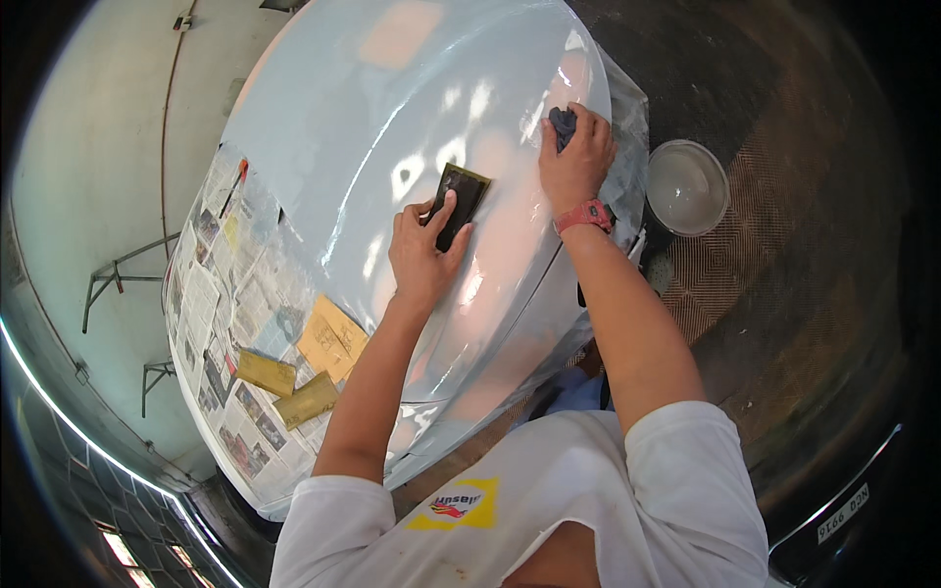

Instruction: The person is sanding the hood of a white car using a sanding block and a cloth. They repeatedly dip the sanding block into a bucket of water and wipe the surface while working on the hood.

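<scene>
My left hand (428,257) grips a black sanding block (457,204) with a yellowish edge, probably sandpaper, showing around its underside. The block rests on a wet, pale grey-blue car panel (323,127) with pinkish patches. Farther right, near the panel's edge, my right hand (580,162) is closed around a bunched dark cloth or sponge (562,127); its exact kind I cannot make out. Wet streaks and bright reflections run over the surface around both hands.
Newspaper sheets (230,284) mask the left part of the car. On them lie tan sandpaper sheets (331,338) and two yellowish folded pieces (267,372). A bucket of cloudy water (688,186) stands on the floor at right. Metal brackets (118,274) jut from the left wall.
</scene>
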A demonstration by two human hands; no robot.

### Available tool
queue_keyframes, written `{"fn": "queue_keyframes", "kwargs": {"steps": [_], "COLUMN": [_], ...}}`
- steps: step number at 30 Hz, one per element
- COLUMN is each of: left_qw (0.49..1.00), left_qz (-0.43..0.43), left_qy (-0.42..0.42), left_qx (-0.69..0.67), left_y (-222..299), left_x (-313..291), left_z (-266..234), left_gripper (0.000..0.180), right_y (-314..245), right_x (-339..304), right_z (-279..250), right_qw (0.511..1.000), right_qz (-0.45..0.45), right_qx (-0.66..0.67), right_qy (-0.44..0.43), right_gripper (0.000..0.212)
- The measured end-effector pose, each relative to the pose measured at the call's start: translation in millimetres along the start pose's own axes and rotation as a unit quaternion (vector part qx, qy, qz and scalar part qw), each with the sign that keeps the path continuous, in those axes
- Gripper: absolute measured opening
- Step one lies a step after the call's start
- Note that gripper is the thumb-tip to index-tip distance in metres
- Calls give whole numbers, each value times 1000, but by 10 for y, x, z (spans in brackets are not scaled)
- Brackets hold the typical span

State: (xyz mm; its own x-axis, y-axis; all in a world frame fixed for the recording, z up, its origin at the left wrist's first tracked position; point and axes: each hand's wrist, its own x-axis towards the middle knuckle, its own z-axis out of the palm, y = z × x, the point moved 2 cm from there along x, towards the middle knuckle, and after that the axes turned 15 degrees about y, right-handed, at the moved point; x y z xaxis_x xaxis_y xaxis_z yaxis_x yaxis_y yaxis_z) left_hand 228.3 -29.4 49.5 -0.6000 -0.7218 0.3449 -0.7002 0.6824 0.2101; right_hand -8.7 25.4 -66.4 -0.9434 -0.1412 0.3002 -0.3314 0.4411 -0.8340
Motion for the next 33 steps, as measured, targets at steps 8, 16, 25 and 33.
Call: {"fn": "queue_keyframes", "kwargs": {"steps": [8,16,25,33], "left_qw": [994,997,996,989], "left_qz": [32,78,74,91], "left_qy": [75,2,42,69], "left_qx": [68,16,27,93], "left_y": [195,490,253,-191], "left_x": [1368,908,830,313], "left_z": [807,683,587,-69], "left_gripper": [47,50,50,52], "right_y": [-114,0,-11,-57], "right_x": [-52,55,-7,-43], "right_z": [7,-3,3,20], "right_qw": [1000,1000,999,1000], "right_qz": [-22,-21,-25,-22], "right_qx": [10,-2,-8,1], "right_qy": [5,13,18,10], "right_gripper": [52,50,51,51]}}
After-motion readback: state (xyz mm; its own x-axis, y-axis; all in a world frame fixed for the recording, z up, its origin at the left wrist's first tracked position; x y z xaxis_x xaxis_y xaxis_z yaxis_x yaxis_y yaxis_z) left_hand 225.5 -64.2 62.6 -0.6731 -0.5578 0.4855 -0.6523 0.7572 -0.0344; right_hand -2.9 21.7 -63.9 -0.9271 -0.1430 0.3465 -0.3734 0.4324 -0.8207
